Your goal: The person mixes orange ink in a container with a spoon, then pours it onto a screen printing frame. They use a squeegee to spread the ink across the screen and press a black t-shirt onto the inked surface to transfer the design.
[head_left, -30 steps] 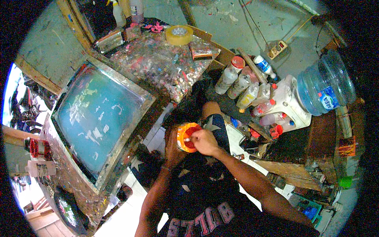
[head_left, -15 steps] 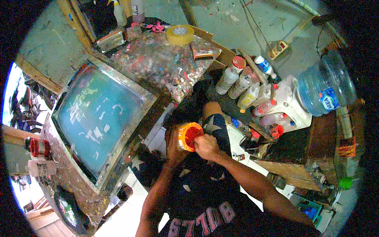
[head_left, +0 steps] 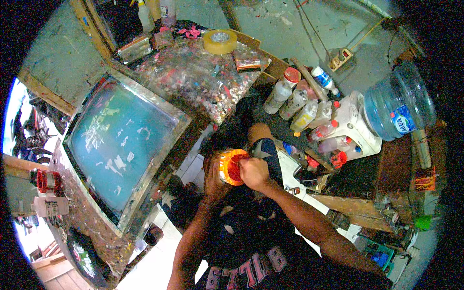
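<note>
My left hand (head_left: 215, 180) is wrapped round the side of an orange-rimmed container (head_left: 224, 169) with thick red material inside, held over my lap. My right hand (head_left: 255, 174) has its fingers closed at the right side of the opening, over the red contents; what they grip is hidden. Left of me lies a framed screen (head_left: 121, 140) with a teal surface and pale marks, on a stained bench.
A paint-crusted table (head_left: 193, 82) holds a tape roll (head_left: 219, 42). At right are several bottles (head_left: 278, 99), a white jerrycan (head_left: 360, 135), a big blue water jug (head_left: 398, 96) and a power strip (head_left: 340, 60). Red-lidded jars (head_left: 48, 181) sit far left.
My right hand has shifted slightly to the right and turned within the container's opening; the small pale item seen between its fingers earlier is now hidden. The container has tilted a little.
</note>
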### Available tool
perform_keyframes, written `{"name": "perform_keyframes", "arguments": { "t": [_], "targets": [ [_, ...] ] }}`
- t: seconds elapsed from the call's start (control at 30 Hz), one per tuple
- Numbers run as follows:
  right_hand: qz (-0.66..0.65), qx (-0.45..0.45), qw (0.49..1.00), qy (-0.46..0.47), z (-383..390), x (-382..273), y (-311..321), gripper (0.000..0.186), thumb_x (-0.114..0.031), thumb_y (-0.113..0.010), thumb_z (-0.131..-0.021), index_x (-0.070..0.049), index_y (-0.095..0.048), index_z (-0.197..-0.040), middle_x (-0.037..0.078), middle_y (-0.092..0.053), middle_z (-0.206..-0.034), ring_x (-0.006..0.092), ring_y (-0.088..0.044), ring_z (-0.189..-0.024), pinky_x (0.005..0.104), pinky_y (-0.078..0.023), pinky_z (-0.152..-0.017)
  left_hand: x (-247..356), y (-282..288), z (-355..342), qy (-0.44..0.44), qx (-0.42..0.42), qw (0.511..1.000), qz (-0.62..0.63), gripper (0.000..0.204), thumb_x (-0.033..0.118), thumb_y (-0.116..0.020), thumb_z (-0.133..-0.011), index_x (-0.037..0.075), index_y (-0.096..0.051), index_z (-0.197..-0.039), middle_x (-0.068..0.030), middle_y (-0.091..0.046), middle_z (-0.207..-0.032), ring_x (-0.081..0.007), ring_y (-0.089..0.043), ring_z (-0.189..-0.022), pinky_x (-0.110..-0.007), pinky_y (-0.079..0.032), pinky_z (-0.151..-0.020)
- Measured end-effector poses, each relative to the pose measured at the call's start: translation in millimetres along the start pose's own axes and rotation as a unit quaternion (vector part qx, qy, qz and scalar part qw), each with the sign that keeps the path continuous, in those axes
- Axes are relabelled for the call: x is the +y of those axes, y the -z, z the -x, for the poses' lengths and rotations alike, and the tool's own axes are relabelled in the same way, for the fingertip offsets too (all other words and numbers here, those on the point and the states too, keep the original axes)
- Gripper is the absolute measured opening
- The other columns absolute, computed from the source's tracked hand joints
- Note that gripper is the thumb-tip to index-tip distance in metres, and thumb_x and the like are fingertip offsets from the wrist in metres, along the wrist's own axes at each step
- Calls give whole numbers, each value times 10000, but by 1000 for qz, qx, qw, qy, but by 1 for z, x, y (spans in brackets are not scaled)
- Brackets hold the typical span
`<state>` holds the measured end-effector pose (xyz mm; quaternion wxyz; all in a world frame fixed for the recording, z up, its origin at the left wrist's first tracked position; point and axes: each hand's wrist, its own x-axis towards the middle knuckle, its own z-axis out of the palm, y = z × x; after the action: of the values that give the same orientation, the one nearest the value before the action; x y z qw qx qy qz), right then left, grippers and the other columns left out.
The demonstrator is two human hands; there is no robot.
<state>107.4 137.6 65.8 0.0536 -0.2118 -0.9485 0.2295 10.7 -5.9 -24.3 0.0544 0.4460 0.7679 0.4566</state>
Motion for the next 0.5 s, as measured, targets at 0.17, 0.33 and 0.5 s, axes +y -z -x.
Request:
{"name": "perform_keyframes", "arguments": {
  "t": [0.17,0.33,0.5],
  "targets": [
    [-37,-17,999,22,1,-1,0,131,-181,-619,-839,-81,-681,-781,171,-685,-765,407,-677,-733,528,-549,-683,9,7,-4,18,44,998,48,907,299,-928,-614,45,-469,-1353,-181,-585,-1288,-401,-551,-1184,-499,-430,-1030],
    [81,-104,991,34,4,-4,5,119,-161,-604,-859,-94,-677,-795,176,-676,-759,398,-674,-733,540,-540,-678,24,15,-11,4,65,996,60,835,262,-914,-629,56,-504,-1326,-164,-597,-1275,-394,-557,-1166,-497,-429,-1015],
    [-8,16,1000,-5,0,-6,9,118,-190,-625,-834,-94,-685,-804,201,-680,-780,416,-674,-765,542,-538,-708,36,27,-22,-41,35,998,30,793,229,-906,-636,79,-524,-1315,-163,-601,-1282,-380,-563,-1171,-484,-439,-1013]
  ]
}}
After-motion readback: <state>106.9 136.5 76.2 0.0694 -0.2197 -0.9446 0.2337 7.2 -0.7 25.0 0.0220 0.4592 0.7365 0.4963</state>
